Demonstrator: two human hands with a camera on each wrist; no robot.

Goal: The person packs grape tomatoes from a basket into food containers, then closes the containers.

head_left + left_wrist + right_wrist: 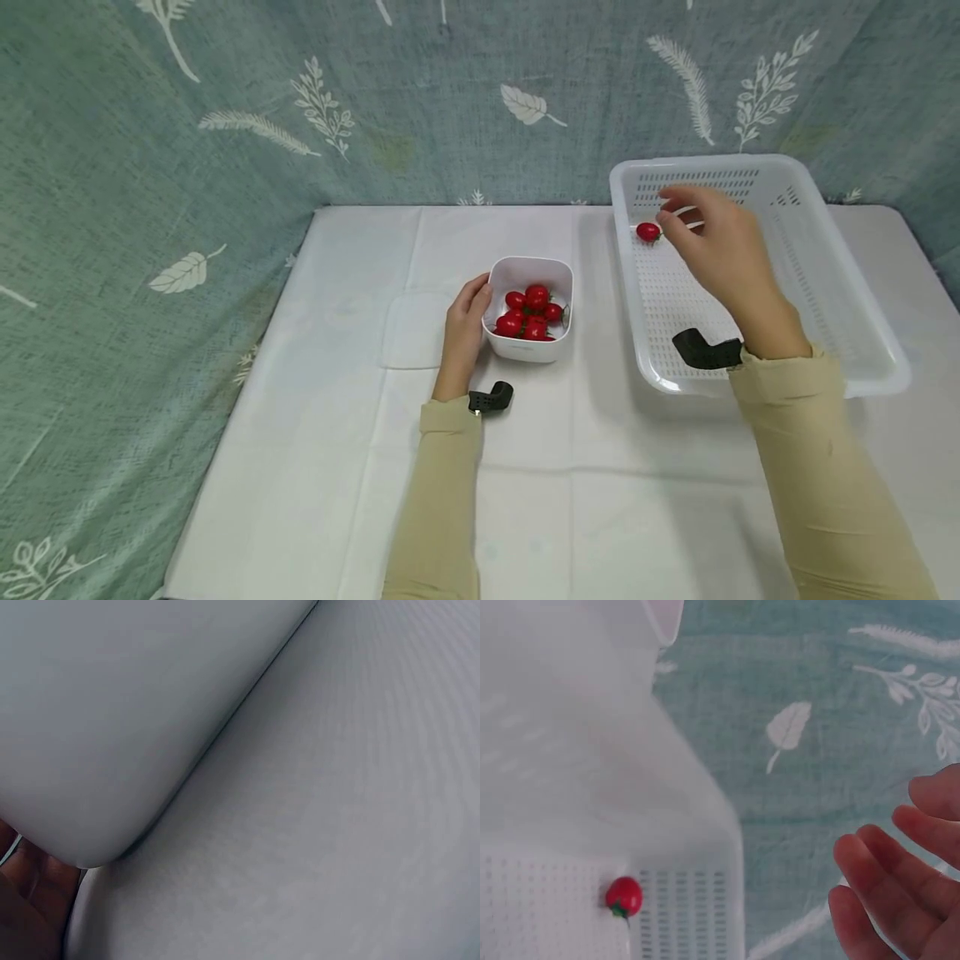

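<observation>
Your left hand (pixel 461 333) grips the side of the smooth white box (pixel 528 352), a square with round corners. Shiny red tomatoes (pixel 535 329) lie inside. Your right hand (pixel 723 242) is over the basket (pixel 825 258), with loosely bent fingers a bit apart, holding nothing. The basket is white plastic with little holes. One tomato (pixel 648 232) lies by its left wall. A strip of bench (pixel 597 333) leaves room between both rims.

The right grip (pixel 717 242) hovers, fingers (pixel 879 889) loosely curved; the left arm (pixel 441 492) reaches forward.
</observation>
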